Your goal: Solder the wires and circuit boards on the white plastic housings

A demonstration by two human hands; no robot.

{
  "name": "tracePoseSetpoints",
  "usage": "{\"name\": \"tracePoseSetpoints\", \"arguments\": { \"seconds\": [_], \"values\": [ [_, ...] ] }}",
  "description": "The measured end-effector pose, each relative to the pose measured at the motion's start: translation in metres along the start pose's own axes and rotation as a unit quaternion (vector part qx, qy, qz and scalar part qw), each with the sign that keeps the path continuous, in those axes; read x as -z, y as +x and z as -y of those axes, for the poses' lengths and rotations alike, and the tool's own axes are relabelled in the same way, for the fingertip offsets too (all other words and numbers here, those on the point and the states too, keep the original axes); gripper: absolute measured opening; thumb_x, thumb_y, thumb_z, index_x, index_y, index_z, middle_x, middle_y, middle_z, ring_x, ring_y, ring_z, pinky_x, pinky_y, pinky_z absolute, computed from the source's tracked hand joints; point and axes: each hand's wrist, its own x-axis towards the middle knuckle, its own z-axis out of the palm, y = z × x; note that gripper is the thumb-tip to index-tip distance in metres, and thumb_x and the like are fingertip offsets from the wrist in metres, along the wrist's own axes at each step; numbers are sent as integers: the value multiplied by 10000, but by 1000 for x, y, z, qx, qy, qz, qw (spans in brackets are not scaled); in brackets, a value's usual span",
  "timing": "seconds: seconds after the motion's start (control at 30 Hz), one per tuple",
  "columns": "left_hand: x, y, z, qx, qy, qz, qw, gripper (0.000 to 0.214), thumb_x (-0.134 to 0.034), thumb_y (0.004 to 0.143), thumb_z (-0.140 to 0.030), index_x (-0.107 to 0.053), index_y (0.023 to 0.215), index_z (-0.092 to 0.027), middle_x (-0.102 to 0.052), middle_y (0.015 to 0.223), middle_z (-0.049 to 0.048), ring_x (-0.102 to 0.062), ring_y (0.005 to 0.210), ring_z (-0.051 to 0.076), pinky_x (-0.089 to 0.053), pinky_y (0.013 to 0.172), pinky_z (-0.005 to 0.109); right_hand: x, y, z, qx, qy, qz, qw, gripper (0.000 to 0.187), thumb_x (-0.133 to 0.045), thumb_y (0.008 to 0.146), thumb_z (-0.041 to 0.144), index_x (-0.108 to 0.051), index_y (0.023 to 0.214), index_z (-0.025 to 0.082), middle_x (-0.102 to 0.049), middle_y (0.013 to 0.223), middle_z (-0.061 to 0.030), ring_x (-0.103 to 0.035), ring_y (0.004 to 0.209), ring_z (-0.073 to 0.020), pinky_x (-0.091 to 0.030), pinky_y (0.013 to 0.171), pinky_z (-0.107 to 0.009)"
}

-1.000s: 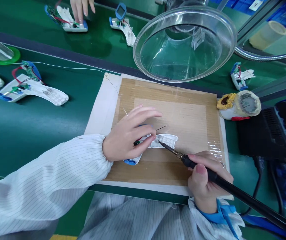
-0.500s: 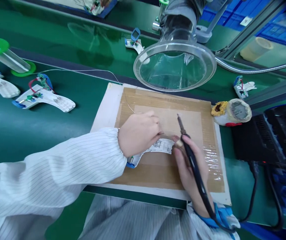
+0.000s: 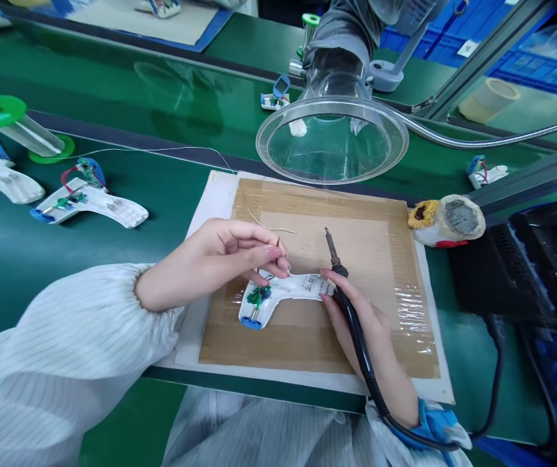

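Your left hand (image 3: 230,256) pinched a thin wire (image 3: 278,242). Your right hand (image 3: 369,318) gripped the soldering iron (image 3: 351,311) and white housing's (image 3: 298,285) 3 o'clock end.

The table is a smooth, dark green top (image 3: 15,259). A big flat white board (image 3: 210,207) lies on it, with a sheet of brown taped cardboard (image 3: 366,344) on top. On that is a bent white plastic shell with a blue end (image 3: 298,285). From the cardboard, a see-through spool with round green ends (image 3: 35,130) stands at ten o'clock. An open white plastic shell with red wires (image 3: 88,200) lies between nine and ten, and another one like it (image 3: 10,181) lies farther out. A round off-white pot with a yellow flower (image 3: 480,222) stands at two, and a black box (image 3: 497,279) at three.
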Motion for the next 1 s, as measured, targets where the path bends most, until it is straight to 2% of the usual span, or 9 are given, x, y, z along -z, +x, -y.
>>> {"name": "tracePoseSetpoints", "arguments": {
  "seconds": [0.07, 0.1, 0.17, 0.23, 0.3, 0.43, 0.57, 0.7, 1.0],
  "values": [
    [-4, 2, 12, -82, 122, -37, 988, 209, -683, 1128, -344, -814, 1065, -194, -883, 973, 60, -871, 857, 214, -733, 762, 284, 0, 0, 0, 0, -6, 6, 1000, 409, -636, 1134, 168, -641, 1516, 314, -847, 1390, -35, -857, 1230, -202, -719, 1067, -329],
    [-8, 2, 19, -139, 212, -52, 966, 212, -637, 1147, -305, -817, 1107, -199, -879, 983, 61, -862, 868, 212, -723, 772, 288, 0, 0, 0, 0, -9, 6, 1000, 413, -639, 1132, 162, -642, 1516, 317, -847, 1390, -32, -856, 1233, -203, -718, 1071, -331],
    [-16, 3, 34, -252, 397, -60, 880, 268, -539, 1169, -206, -806, 1167, -193, -864, 1012, 80, -839, 900, 216, -697, 799, 309, -1, 0, 0, 4, -13, 1, 1000, 429, -642, 1127, 149, -639, 1522, 315, -850, 1384, -27, -853, 1240, -200, -713, 1083, -330],
    [-23, 4, 47, -333, 508, -41, 793, 323, -469, 1169, -123, -787, 1147, -176, -846, 1009, 90, -804, 912, 216, -660, 824, 331, -1, 1, 0, 9, -18, -5, 1000, 440, -644, 1124, 140, -634, 1530, 310, -855, 1372, -25, -853, 1237, -194, -710, 1085, -324],
    [-27, 4, 56, -362, 527, -38, 768, 296, -493, 1164, -114, -768, 1074, -177, -827, 986, 77, -765, 943, 221, -612, 838, 351, 0, 2, 1, 7, -22, 0, 1000, 445, -641, 1125, 138, -628, 1538, 304, -852, 1383, -32, -850, 1243, -191, -710, 1080, -321],
    [-30, 2, 61, -306, 430, -88, 845, 192, -613, 1115, -168, -761, 997, -204, -769, 1236, 118, -687, 1232, 303, -542, 1028, 478, 4, 0, 6, 1, -13, -26, 1000, 420, -673, 1118, 159, -657, 1514, 295, -865, 1347, -43, -870, 1183, -197, -729, 1007, -315],
    [-33, 4, 62, -253, 331, -74, 906, 192, -601, 1096, -149, -746, 975, -181, -664, 1367, 163, -664, 1283, 290, -554, 1103, 479, 16, -10, 11, -26, 39, -144, 988, 244, -688, 1136, 292, -767, 1366, 270, -881, 933, -14, -876, 858, -209, -734, 820, -357],
    [-36, 6, 63, -246, 300, -68, 919, 178, -605, 1090, -145, -737, 976, -178, -645, 1379, 166, -666, 1321, 287, -562, 1141, 465, 24, -15, 12, 14, 92, -176, 980, 221, -669, 1147, 388, -834, 1142, 240, -779, 726, 3, -734, 598, -168, -597, 555, -325],
    [-35, 5, 64, -244, 298, -68, 920, 142, -634, 1072, -139, -732, 977, -175, -656, 1391, 177, -679, 1326, 300, -576, 1151, 480, 23, -14, 10, 8, 88, -160, 983, 134, -732, 1113, 303, -845, 1117, 233, -803, 780, 17, -726, 620, -139, -583, 579, -299]
  ]
}}
